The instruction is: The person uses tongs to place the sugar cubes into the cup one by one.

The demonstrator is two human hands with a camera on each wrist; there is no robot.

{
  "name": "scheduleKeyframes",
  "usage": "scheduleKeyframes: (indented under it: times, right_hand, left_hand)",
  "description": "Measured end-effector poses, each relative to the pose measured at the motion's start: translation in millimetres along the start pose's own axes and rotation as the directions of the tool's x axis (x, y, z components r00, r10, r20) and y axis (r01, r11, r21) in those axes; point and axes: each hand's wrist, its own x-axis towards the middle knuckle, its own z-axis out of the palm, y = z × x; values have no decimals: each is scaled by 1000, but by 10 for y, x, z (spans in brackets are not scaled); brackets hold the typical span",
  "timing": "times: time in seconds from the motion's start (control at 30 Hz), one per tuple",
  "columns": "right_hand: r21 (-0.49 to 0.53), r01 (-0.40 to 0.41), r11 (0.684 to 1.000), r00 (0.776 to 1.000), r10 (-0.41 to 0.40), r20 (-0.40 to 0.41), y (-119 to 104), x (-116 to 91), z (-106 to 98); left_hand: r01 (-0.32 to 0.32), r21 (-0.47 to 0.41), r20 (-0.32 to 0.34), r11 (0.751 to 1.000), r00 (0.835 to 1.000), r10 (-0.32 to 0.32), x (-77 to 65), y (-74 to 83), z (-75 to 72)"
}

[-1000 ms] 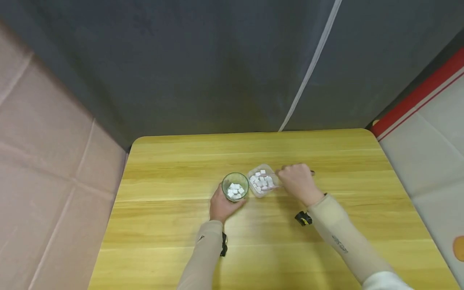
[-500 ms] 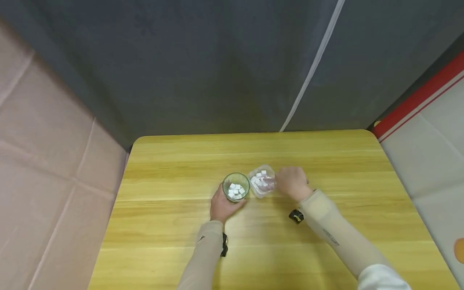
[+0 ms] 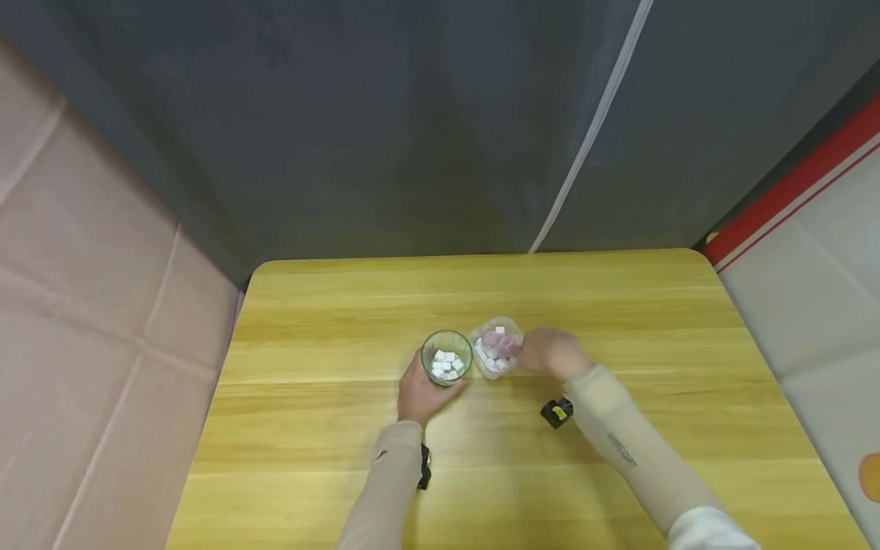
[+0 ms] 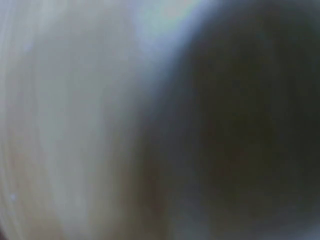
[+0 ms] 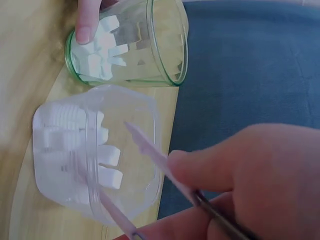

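Note:
My left hand [image 3: 421, 391] grips a green-tinted drinking glass [image 3: 447, 341] that holds several white cubes [image 3: 448, 365]. In the right wrist view, my left thumb [image 5: 87, 30] lies along the glass. Right of the glass in the head view stands a clear plastic tub [image 3: 517, 330] with several more white cubes [image 5: 109, 177]. My right hand [image 3: 552, 354] holds tongs [image 5: 159, 159] with pinkish arms and dark handles. The tong arms stand apart at the tub: one tip is above its opening, the other behind its clear wall. Nothing is seen pinched between them. The left wrist view is blurred.
A light wooden table [image 3: 309, 428] carries the glass and tub. A dark grey curtain [image 3: 344, 137] hangs behind its far edge. Pinkish padded panels [image 3: 89, 328] are at the left, and a white and red surface [image 3: 811, 252] is at the right.
My right hand has shifted slightly left toward the tub, bringing the tongs further over it. My left hand and the glass have stayed in place.

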Motion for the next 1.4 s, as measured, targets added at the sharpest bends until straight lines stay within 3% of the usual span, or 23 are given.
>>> scheduleKeyframes:
  times: [0.1,0.2,0.43,0.53,0.73,0.9,1.03,1.13,1.3,1.4]
  right_hand:
    - [-67,50,996,998,-53,-45,36,-26,-1]
    - [-199,91,976,986,-116,-118,51,-61,-22]
    - [-514,79,854,930,-249,-271,-11,-154,-126]
    - [-571,69,818,932,-257,-256,-67,-172,-157]
    - [-558,106,823,964,-224,-147,-168,-122,-117]
    - [-600,101,793,957,-241,-158,-178,-81,-65]
    - [-574,105,812,952,-248,-177,-104,-66,-52]
    - [-516,117,849,937,-267,-227,7,-76,-47]
    - [-350,181,919,864,-319,-389,168,-188,-37]
    - [-269,225,936,824,-330,-460,189,-290,-24]
  left_hand:
    - [-4,6,0,1000,1000,4,-3,-4,11]
    - [-6,5,2,1000,1000,6,3,6,15]
    - [12,-3,33,1000,999,-12,12,32,8]
    - [15,-7,37,1000,999,-15,18,37,4]
    - [14,-2,34,1000,999,-14,12,35,-4]
    - [46,-7,54,999,997,-45,2,50,-7]
    - [39,-10,45,999,998,-39,8,58,-8]
    - [32,-6,38,999,999,-32,9,54,1]
    - [28,1,33,1000,999,-28,9,41,19]
    - [26,1,34,1000,999,-26,10,40,14]
